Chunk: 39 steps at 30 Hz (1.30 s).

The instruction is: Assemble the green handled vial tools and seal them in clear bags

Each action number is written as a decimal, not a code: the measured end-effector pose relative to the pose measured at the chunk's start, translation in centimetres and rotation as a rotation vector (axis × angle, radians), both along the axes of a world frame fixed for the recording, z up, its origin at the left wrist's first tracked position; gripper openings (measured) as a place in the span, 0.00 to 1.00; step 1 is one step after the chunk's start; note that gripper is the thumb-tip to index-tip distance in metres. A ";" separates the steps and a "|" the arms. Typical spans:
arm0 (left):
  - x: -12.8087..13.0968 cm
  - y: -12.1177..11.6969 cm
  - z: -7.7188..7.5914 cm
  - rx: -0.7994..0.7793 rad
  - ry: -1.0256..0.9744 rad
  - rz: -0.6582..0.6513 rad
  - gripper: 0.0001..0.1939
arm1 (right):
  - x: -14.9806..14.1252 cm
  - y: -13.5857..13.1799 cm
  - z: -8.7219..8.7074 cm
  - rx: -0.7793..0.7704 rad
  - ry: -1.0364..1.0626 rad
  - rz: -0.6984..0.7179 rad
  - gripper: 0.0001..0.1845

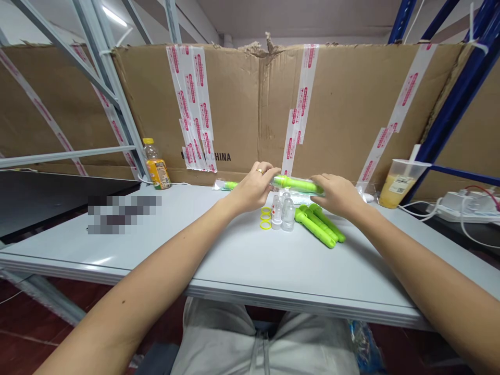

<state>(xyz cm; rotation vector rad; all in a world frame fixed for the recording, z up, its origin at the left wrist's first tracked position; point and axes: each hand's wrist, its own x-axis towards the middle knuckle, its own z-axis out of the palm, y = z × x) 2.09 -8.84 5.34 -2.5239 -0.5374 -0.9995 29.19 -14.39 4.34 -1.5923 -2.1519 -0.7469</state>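
Note:
A bright green plastic tube (299,184) in clear wrapping lies level between my hands at the back of the table. My left hand (255,188) has its fingers closed at the tube's left end. At the other end, my right hand (336,194) grips it with thumb and fingers. Just in front stand several small clear plastic bottles (288,216), beside a column of yellow-green rings (265,225). Several unwrapped green tubes (318,227) lie slanted below my right hand. Another wrapped green piece (230,185) shows behind my left wrist, partly hidden.
A tall cardboard sheet (234,104) closes off the back of the white table (156,250). To the left stands a drink bottle (157,165); to the right are a plastic cup (398,185) and a power strip (469,207) with cables. A blurred patch covers something on the left.

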 end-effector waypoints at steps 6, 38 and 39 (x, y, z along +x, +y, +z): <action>0.3 -0.1 0.2 -0.053 -0.067 -0.089 0.16 | -0.1 -0.2 0.0 0.002 0.046 0.011 0.17; 1.5 -1.4 0.8 -0.832 -0.527 -0.243 0.11 | -0.2 -0.2 -0.1 0.081 0.079 -0.018 0.08; 1.5 -1.4 0.8 -0.845 -0.524 -0.258 0.11 | -0.2 -0.1 -0.1 0.084 0.072 -0.022 0.08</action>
